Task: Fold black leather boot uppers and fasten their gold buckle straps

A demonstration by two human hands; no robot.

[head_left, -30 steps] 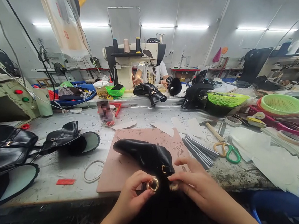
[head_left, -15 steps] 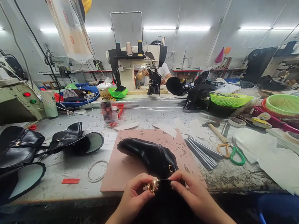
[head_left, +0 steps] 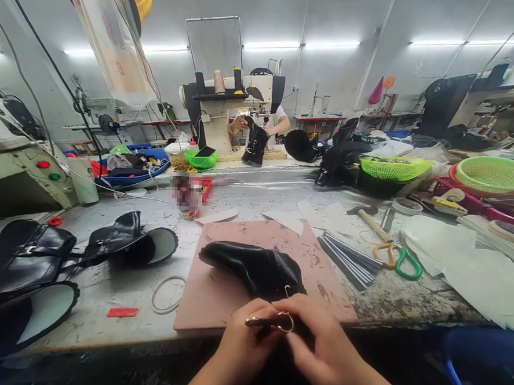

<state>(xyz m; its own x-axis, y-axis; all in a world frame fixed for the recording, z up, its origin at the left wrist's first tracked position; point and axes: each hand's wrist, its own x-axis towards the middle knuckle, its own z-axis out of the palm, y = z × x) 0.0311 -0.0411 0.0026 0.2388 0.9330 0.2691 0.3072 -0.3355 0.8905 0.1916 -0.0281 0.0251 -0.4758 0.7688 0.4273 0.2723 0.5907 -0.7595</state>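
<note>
A black leather boot upper [head_left: 244,264] lies on its side on the pink board [head_left: 206,314], its shaft end towards me. Both my hands meet at the board's near edge, closed around a narrow dark strap [head_left: 270,320] with gold-coloured metal on it. My left hand [head_left: 245,343] pinches the strap near its gold end. At the gold ring [head_left: 285,322], my right hand [head_left: 322,336] has its fingers curled round the strap; its fingertips are partly hidden. Another small gold buckle [head_left: 287,289] shows on the boot just beyond my fingers.
More black boot uppers [head_left: 40,249] lie at left, near a white ring [head_left: 168,294] and red strip [head_left: 122,312]. Grey strips [head_left: 348,259], green-and-orange-handled scissors [head_left: 408,264] and a hammer [head_left: 371,225] lie at right. Across the table a person [head_left: 281,123] works at a sewing machine [head_left: 218,120].
My hands have come together, and the strap now lies across between them with the gold ring nearer my right hand. The co-worker's boot at the machine has shifted left and tilted.
</note>
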